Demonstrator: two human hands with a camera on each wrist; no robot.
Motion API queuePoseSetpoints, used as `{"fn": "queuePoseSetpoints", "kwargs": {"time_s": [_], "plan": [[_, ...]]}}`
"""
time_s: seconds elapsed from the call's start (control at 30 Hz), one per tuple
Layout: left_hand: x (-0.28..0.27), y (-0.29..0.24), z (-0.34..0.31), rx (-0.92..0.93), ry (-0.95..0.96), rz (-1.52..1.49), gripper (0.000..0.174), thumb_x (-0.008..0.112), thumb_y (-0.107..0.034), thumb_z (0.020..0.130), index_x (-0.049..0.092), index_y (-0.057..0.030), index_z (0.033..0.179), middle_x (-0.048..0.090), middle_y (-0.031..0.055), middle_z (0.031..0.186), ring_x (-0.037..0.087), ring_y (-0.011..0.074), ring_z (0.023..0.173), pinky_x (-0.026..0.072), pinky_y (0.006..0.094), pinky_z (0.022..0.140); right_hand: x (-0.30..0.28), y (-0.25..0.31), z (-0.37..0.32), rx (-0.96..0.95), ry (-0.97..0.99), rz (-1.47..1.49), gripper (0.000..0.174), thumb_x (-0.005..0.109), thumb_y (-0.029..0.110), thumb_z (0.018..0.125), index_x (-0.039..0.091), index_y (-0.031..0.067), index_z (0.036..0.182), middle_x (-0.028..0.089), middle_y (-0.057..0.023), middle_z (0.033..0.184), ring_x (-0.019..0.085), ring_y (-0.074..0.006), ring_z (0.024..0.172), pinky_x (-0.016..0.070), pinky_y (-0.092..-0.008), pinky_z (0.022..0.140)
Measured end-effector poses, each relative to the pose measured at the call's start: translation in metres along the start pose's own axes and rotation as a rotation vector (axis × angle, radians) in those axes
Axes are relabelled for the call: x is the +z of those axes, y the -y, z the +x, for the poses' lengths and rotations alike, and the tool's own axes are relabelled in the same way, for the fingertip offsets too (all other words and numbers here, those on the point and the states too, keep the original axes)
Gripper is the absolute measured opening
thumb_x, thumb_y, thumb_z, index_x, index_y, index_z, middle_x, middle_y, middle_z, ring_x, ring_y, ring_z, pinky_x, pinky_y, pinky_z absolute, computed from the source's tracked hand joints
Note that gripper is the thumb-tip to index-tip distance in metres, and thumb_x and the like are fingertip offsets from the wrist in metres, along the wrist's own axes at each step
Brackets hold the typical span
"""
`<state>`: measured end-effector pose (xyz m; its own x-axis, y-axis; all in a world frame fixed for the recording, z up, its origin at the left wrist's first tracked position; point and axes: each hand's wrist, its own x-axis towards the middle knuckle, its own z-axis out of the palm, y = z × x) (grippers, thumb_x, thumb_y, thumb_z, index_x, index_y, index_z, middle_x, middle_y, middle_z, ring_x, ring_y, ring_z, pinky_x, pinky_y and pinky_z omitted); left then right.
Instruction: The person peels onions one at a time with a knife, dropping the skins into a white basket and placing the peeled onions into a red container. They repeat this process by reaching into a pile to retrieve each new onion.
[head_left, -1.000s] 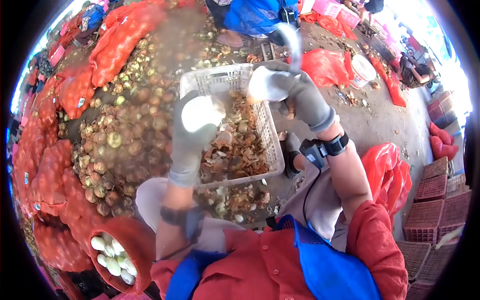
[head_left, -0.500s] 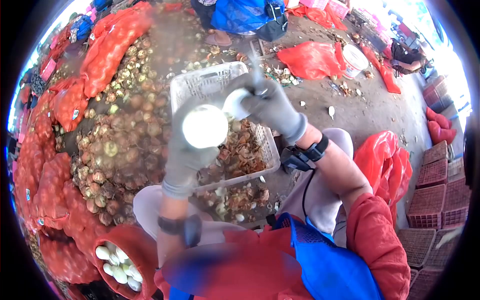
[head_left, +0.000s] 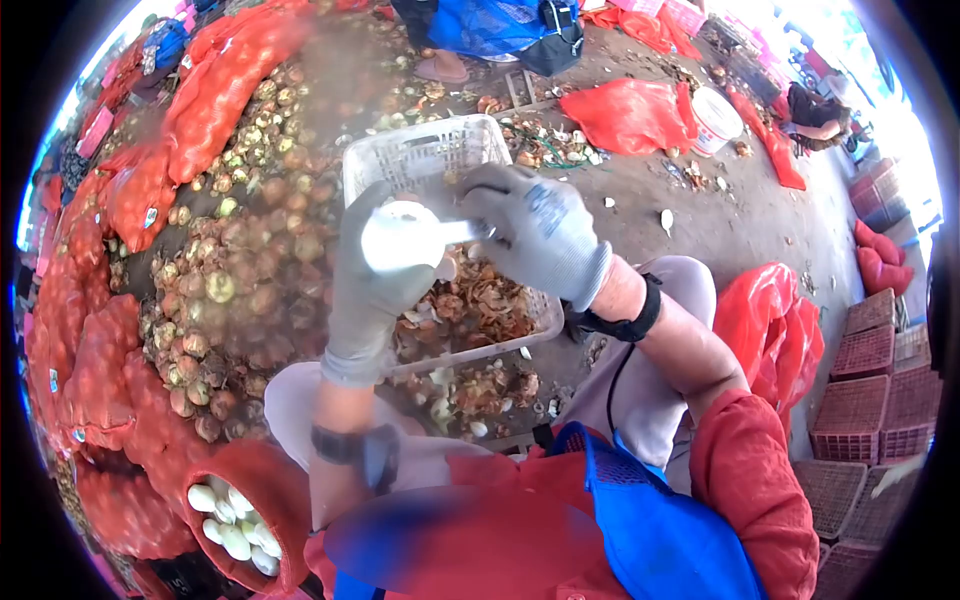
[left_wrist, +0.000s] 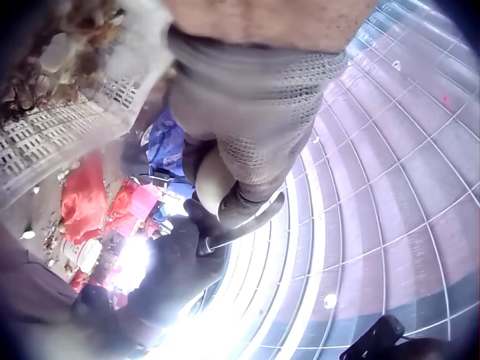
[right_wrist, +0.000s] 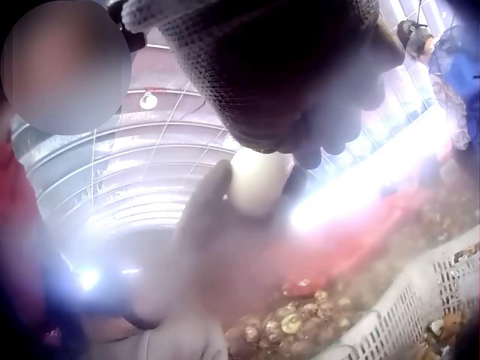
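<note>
A peeled white onion (head_left: 398, 238) sits in the grip of my gloved left hand (head_left: 362, 305), above a pale plastic crate (head_left: 548, 300). My gloved right hand (head_left: 540, 232) curls round a small knife, its handle mostly hidden by the fingers. The bright knife blade (head_left: 464, 231) reaches left to the onion's side. In the left wrist view the thin blade (left_wrist: 238, 234) crosses just below the onion (left_wrist: 213, 184). From the right wrist, the pale onion (right_wrist: 256, 184) shows between the two gloves.
Dry onion skins (head_left: 470, 310) fill the crate. Unpeeled onions (head_left: 240, 290) are heaped at the left, beside full red mesh sacks (head_left: 100, 380). A red bag (head_left: 275, 500) of peeled onions stands by my left knee. Stacked crates (head_left: 850, 410) line the right.
My right hand has come leftward and down toward the left hand, bringing the blade against the onion. A white rounded piece earlier at the right fingers no longer shows there.
</note>
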<state>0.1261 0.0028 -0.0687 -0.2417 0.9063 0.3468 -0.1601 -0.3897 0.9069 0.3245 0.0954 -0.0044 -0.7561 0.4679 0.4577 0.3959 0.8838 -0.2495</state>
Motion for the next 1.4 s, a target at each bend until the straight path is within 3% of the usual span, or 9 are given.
{"fn": "queuePoseSetpoints", "kwargs": {"time_s": [0.1,0.3,0.6,0.83,1.0,1.03,1.1,1.17,1.4], "plan": [[0.000,0.009,-0.001,0.073,-0.017,0.326,0.079,0.083,-0.001,0.070,0.047,-0.0026,0.140,0.066,0.0129,0.113,0.069,0.0200,0.095,0.0589,0.0309,0.080,0.009,0.003,-0.002,-0.055,0.001,-0.057,0.027,0.070,0.016,0.079,0.069,0.0098,0.105,0.066,-0.0073,0.111,0.067,-0.0296,0.103,0.0563,-0.0413,0.082],[0.000,-0.007,-0.001,0.211,0.099,0.788,0.070,0.079,-0.002,0.073,0.050,-0.0022,0.136,0.065,0.0100,0.121,0.066,0.0182,0.110,0.0551,0.0311,0.095,0.020,-0.030,0.007,0.177,0.157,-0.084,0.026,0.066,0.014,0.082,0.070,0.0095,0.108,0.070,-0.0119,0.109,0.069,-0.0328,0.099,0.0556,-0.0443,0.084],[-0.013,-0.049,-0.010,-0.089,-0.156,-0.330,0.068,0.073,-0.002,0.080,0.046,-0.0001,0.143,0.059,0.0165,0.131,0.063,0.0282,0.120,0.0550,0.0417,0.103,0.035,-0.057,-0.001,0.366,0.155,-0.115,0.018,0.059,0.012,0.087,0.072,0.0102,0.099,0.072,-0.0201,0.089,0.070,-0.0405,0.087,0.0550,-0.0487,0.077],[-0.140,-0.116,-0.099,0.534,-0.369,-0.765,0.042,0.064,-0.026,0.102,0.053,0.0009,0.132,0.061,0.0137,0.130,0.059,0.0258,0.124,0.0475,0.0371,0.113,0.042,-0.055,0.016,0.246,0.281,0.121,0.024,0.054,0.005,0.082,0.074,0.0069,0.095,0.071,-0.0137,0.081,0.066,-0.0249,0.069,0.0496,-0.0368,0.066],[-0.211,-0.118,-0.241,0.779,-0.480,-1.320,0.072,0.085,-0.036,0.083,0.054,0.0061,0.132,0.061,0.0205,0.135,0.059,0.0325,0.124,0.0477,0.0421,0.113,0.041,-0.043,0.019,0.178,0.286,0.075,0.023,0.056,0.007,0.083,0.074,0.0069,0.096,0.069,-0.0131,0.076,0.064,-0.0234,0.066,0.0474,-0.0364,0.063],[-0.230,-0.099,-0.267,0.790,-0.569,-0.945,0.067,0.083,-0.030,0.085,0.055,0.0069,0.132,0.058,0.0238,0.140,0.058,0.0343,0.128,0.0471,0.0453,0.113,0.044,-0.044,0.020,0.197,0.296,0.054,0.023,0.056,0.007,0.083,0.074,0.0069,0.096,0.069,-0.0131,0.076,0.064,-0.0234,0.066,0.0474,-0.0364,0.063],[-0.253,-0.085,-0.287,0.602,-0.889,-1.046,0.059,0.078,-0.030,0.090,0.056,0.0063,0.132,0.058,0.0236,0.141,0.058,0.0341,0.129,0.0463,0.0478,0.113,0.047,-0.059,0.022,0.052,0.205,0.036,0.022,0.055,0.008,0.085,0.074,0.0074,0.097,0.068,-0.0122,0.075,0.064,-0.0221,0.065,0.0471,-0.0361,0.061],[-0.276,-0.060,-0.278,0.456,-0.668,-0.857,0.049,0.066,-0.029,0.099,0.056,0.0046,0.134,0.059,0.0199,0.141,0.059,0.0312,0.129,0.0465,0.0456,0.113,0.040,-0.048,0.028,-0.041,0.127,0.064,0.023,0.054,0.008,0.088,0.074,0.0085,0.099,0.067,-0.0122,0.073,0.064,-0.0208,0.063,0.0464,-0.0356,0.059],[-0.315,0.026,-0.183,-0.203,-0.908,-0.178,0.038,0.062,-0.020,0.102,0.057,-0.0039,0.136,0.066,0.0125,0.131,0.064,0.0240,0.119,0.0514,0.0382,0.105,0.032,-0.039,0.046,0.427,0.374,0.362,0.027,0.054,0.000,0.087,0.073,0.0024,0.105,0.062,-0.0010,0.070,0.049,-0.0067,0.059,0.0409,-0.0257,0.055]]}}
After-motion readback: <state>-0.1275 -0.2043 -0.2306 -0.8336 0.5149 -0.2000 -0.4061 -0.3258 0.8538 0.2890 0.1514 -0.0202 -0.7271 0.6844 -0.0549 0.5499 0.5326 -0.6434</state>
